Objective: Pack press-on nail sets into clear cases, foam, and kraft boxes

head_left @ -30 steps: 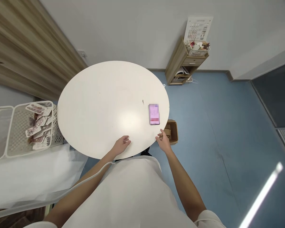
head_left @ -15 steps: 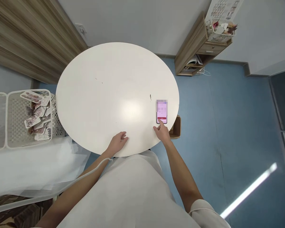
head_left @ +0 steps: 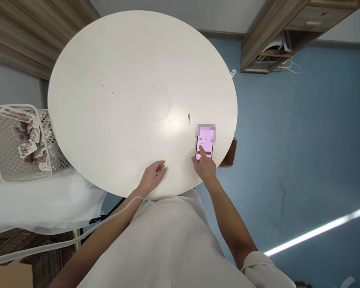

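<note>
A smartphone (head_left: 209,146) lies flat near the right edge of the oval white table (head_left: 129,120). Its pink screen shows a timer and a red button, while the upper part is blurred. Over the lower screen, my right hand (head_left: 206,169) points with its index finger stretched out and the thumb apart; whether the fingertip touches the glass I cannot tell. My left hand (head_left: 151,176) rests on the table's near edge, its fingers loosely bent, the thumb apart and nothing in it. A pale cable (head_left: 120,213) runs along my left forearm.
At the left stands a white perforated basket (head_left: 49,156) holding several small packets (head_left: 30,147). A wooden cabinet (head_left: 273,30) is at the upper right. Beyond the table's right edge, a brown box (head_left: 231,154) shows in part. Blue floor (head_left: 264,132) lies to the right.
The view has shifted and the table looks larger. My right index finger has moved up the screen, which now displays timer digits. My left hand stays on the table's near edge.
</note>
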